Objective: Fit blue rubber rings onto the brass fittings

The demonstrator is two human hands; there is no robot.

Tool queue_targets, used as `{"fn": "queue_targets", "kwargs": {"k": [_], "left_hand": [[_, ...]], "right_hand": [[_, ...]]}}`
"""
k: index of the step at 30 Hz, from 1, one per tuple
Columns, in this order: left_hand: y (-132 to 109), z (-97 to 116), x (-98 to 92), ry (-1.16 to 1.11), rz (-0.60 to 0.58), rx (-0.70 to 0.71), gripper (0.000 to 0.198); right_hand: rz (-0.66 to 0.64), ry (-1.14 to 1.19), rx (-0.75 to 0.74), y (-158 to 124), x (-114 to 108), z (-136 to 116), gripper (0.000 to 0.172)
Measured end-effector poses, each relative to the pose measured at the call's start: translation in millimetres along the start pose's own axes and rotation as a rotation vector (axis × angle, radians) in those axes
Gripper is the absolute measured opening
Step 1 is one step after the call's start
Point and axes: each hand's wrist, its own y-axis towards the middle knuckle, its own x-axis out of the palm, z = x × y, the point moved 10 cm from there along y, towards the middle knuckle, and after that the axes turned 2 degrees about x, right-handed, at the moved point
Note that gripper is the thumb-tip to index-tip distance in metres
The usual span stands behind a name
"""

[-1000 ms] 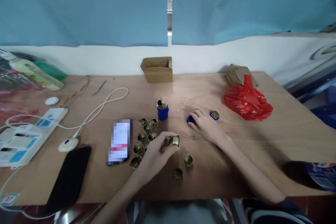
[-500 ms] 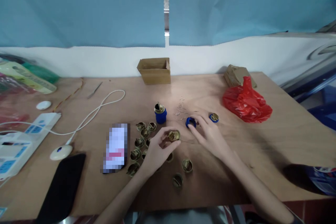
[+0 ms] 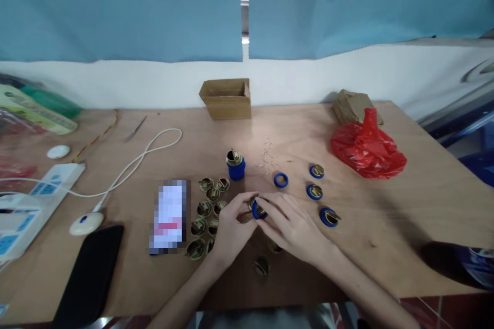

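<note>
My left hand (image 3: 234,223) is closed around a round brass-coloured metal fitting (image 3: 252,202), holding it above the table. My right hand (image 3: 293,218) pinches a blue ring (image 3: 259,210) against that fitting; fingers partly hide how far it sits around it. Another blue ring (image 3: 281,180) lies flat just beyond my hands. Left of my left hand sit several bare brass fittings (image 3: 204,209), and one more fitting (image 3: 261,266) is near the table's front. To the right lie three fittings with blue rings around them, one being the nearest ringed fitting (image 3: 330,217).
A brass fitting tops a blue stack (image 3: 236,169) behind my hands, beside thin wire pieces (image 3: 267,157). Phones (image 3: 170,218), a white cable and a power strip (image 3: 42,205) occupy the left. An open cardboard box (image 3: 227,105), a red bag (image 3: 366,149) and a dark bottle (image 3: 459,262) stand around.
My right hand has moved left and nearer from the ring spot, bringing a blue ring to the fitting in my left hand. The ringed fittings it partly covered are now in view.
</note>
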Motion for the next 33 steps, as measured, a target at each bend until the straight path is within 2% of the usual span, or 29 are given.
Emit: {"fn": "queue_targets", "kwargs": {"k": [3,8,11,13,16,18,20,23,27,33], "left_hand": [[0.6,-3.1,1.9,-0.119,-0.043,-0.032,0.048],[4.0,2.1,6.6,-0.325,-0.175,-0.065,0.051],[5.8,0.4,1.4,-0.343,-0.136,-0.074,0.045],[5.8,-3.9,-1.2,-0.337,-0.102,-0.085,0.041],[4.7,-12.7,-3.1,-0.353,-0.071,-0.119,0.04],[3.7,-16.4,-4.2,-0.369,-0.055,-0.133,0.039],[2.6,-16.6,-4.8,-0.371,-0.042,-0.136,0.036],[1.1,-11.9,-5.5,-0.32,-0.016,-0.136,0.034],[0.6,-3.1,-4.3,-0.252,-0.012,-0.136,0.035],[-0.3,-10.6,-4.7,-0.286,-0.004,-0.167,0.033]], "right_hand": [[0.011,-0.012,0.02,-2.5,4.8,6.1,0.033],[0.053,0.15,0.087,-9.4,11.0,25.7,0.044],[0.1,0.203,0.077,-12.5,10.5,28.8,0.053],[0.087,0.256,0.066,-12.5,11.1,27.6,0.059],[0.041,0.424,0.163,-11.1,12.0,34.4,0.065],[0.061,0.552,0.281,-11.8,10.3,45.0,0.057],[0.095,0.644,0.373,-13.6,9.8,53.4,0.04],[0.055,0.707,0.465,-17.1,20.9,58.9,0.023],[-0.001,0.79,0.518,-24.2,37.2,58.9,0.024],[0.052,0.81,0.552,-30.7,42.8,63.7,0.023]]}}
